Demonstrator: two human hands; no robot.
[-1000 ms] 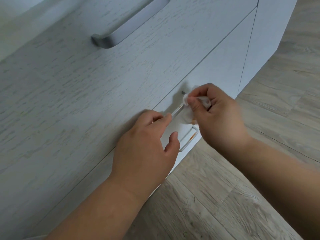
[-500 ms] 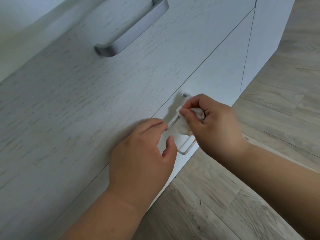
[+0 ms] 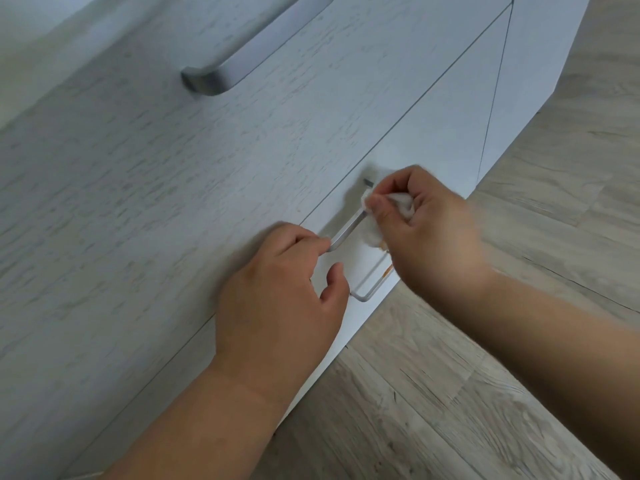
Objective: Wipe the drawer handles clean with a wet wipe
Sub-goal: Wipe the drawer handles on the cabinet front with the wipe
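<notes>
The right hand [image 3: 436, 233] holds a crumpled white wet wipe [image 3: 372, 225] bunched in its grip, thumb and curled fingers pinching the wad so that most of it bulges out below the fingertips. The wipe is pressed against the far part of the lower drawer handle [image 3: 346, 230], a thin silvery bar on the bottom drawer front [image 3: 436, 133], with the bar's near stretch running bare from the wipe down toward the left hand [image 3: 280, 292]. That left hand lies flat-backed against the drawer face, its fingers bent over the near end of the same bar and touching it, thumb spread apart below; whether its grip truly closes round the bar cannot be made out. Higher up, on the larger woodgrain drawer front [image 3: 173, 168], a broad grey upper handle [image 3: 256, 46] sits well apart from both hands. Pale wood-look floor [image 3: 485, 393] lies beneath the cabinet.
</notes>
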